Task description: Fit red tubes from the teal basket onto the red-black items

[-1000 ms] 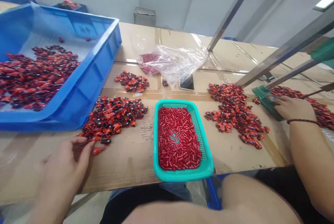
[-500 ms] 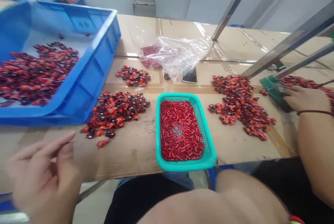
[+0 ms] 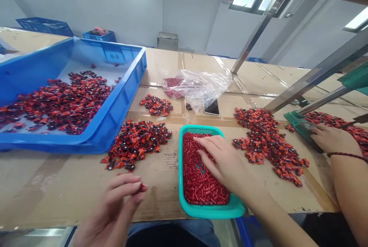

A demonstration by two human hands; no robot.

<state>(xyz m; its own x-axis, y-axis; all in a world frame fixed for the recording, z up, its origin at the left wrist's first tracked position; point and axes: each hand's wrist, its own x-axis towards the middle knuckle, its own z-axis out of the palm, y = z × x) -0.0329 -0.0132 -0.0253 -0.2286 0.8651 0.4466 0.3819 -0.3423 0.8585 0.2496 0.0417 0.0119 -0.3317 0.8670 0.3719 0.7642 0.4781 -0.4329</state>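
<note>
My left hand [image 3: 115, 205] is at the near table edge, its thumb and fingertips pinched on a small red and dark part [image 3: 142, 188], mostly hidden by the fingers. Over the teal plastic basket [image 3: 184, 210] reaches my right hand [image 3: 218, 158], fingers stretched out and apart above the short red tubes [image 3: 205, 191]. Whether its fingertips touch the tubes I cannot tell. Just beyond my left hand lies a heap of small orange, red and black parts [image 3: 138, 141], with a smaller pile [image 3: 156, 105] behind it.
A large blue bin [image 3: 115, 107] with many similar parts stands on the left. Behind the basket are a clear plastic bag [image 3: 207, 84] and a phone [image 3: 212, 107]. Another pile [image 3: 267, 143] lies right. Farther right, a co-worker's hand [image 3: 335, 139] rests by a green metal base [image 3: 299, 124].
The view has tilted up. My left hand has moved right, in front of the heap, with a small part now visible in its fingertips. My right hand has come over the basket.
</note>
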